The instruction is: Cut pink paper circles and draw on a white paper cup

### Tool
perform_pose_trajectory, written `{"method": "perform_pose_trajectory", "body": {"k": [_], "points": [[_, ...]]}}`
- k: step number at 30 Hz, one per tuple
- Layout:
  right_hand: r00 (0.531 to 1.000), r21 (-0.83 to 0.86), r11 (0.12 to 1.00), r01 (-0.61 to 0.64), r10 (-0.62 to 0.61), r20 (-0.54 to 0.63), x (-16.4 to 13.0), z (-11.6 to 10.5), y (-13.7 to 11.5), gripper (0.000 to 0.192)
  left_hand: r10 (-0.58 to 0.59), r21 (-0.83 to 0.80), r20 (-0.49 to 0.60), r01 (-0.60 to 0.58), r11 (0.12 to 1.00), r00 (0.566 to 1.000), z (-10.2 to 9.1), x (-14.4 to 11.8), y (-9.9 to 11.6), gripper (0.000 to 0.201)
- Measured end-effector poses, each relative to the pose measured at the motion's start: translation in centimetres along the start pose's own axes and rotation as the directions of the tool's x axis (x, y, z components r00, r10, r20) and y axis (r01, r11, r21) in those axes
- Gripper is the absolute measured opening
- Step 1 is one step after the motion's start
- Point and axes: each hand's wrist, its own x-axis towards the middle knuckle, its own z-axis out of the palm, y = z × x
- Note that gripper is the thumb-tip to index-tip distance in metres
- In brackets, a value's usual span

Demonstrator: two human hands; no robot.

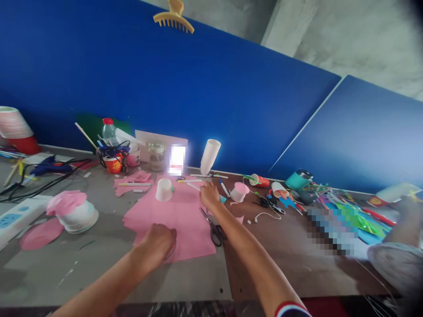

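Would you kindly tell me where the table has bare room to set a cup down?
Bare grey table lies near the front edge, between the pink paper sheet and the upturned bowl. Brown tabletop right of the scissors is also open. The back edge and far right are crowded.

Flat pink matt paper sheet (185, 211); black-handled metal scissors (211, 225) at its 3 o'clock; small white glossy plastic cup (164, 189) at 12.
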Motion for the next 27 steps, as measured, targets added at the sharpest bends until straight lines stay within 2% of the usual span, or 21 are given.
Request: {"method": "perform_pose_trajectory", "body": {"k": [2, 5, 9, 13, 17, 18, 20, 22, 24, 27], "points": [[1.0, -0.001, 1.0, -0.003, 0.003, 0.016, 0.7, 0.5, -0.2, 0.02, -0.002, 0.001, 0.015, 0.002, 1.0, 1.0, 0.2, 0.2, -0.1, 0.049], [1.0, 0.027, 0.999, -0.024, 0.023, 0.02, 1.0, 0.5, -0.2, 0.029, 0.005, 0.005, 0.035, -0.005, 1.0, 0.999, 0.6, 0.5, -0.3, 0.056], [0.994, 0.137, 0.987, -0.087, 0.094, -0.046, 0.2, -0.5, 0.2, 0.019, 0.011, 0.013, 0.006, -0.011, 1.0, 1.0, 1.0, 0.6, -0.6, 0.051], [0.979, 0.337, 0.933, -0.125, 0.171, -0.111, -2.2, -1.7, 0.5, 0.025, 0.029, -0.004, -0.027, -0.03, 1.0, 0.999, 1.2, 0.3, -0.9, 0.054], [0.991, 0.551, 0.834, -0.039, 0.102, -0.085, -6.5, -1.8, 0.1, 0.02, 0.029, -0.027, -0.067, -0.03, 0.999, 0.997, 1.6, 0.0, -1.3, 0.058], [0.994, 0.617, 0.787, -0.006, 0.07, -0.079, -7.7, -1.6, -0.1, 0.019, 0.03, -0.033, -0.077, -0.033, 0.999, 0.997, 1.6, -0.2, -1.4, 0.059], [0.998, 0.885, 0.464, 0.047, 0.016, -0.061, -9.8, -1.1, -0.8, 0.017, 0.033, -0.048, -0.085, -0.037, 0.998, 0.996, 1.4, -0.5, -1.5, 0.06], [0.999, 0.974, 0.226, 0.03, -0.048, -0.02, -11.3, -0.8, -1.5, 0.019, 0.027, -0.064, -0.076, -0.031, 0.997, 0.997, 1.1, -0.8, -1.5, 0.062], [0.993, 0.994, 0.111, -0.004, -0.115, 0.017, -12.1, -0.7, -2.3, 0.021, 0.011, -0.08, -0.06, -0.016, 0.997, 0.998, 0.6, -1.0, -1.4, 0.065], [0.987, 0.999, 0.039, -0.038, -0.156, 0.043, -12.4, -0.9, -3.1, 0.024, -0.004, -0.121, -0.05, -0.002, 0.993, 0.999, 0.2, -1.3, -1.5, 0.07]]}}
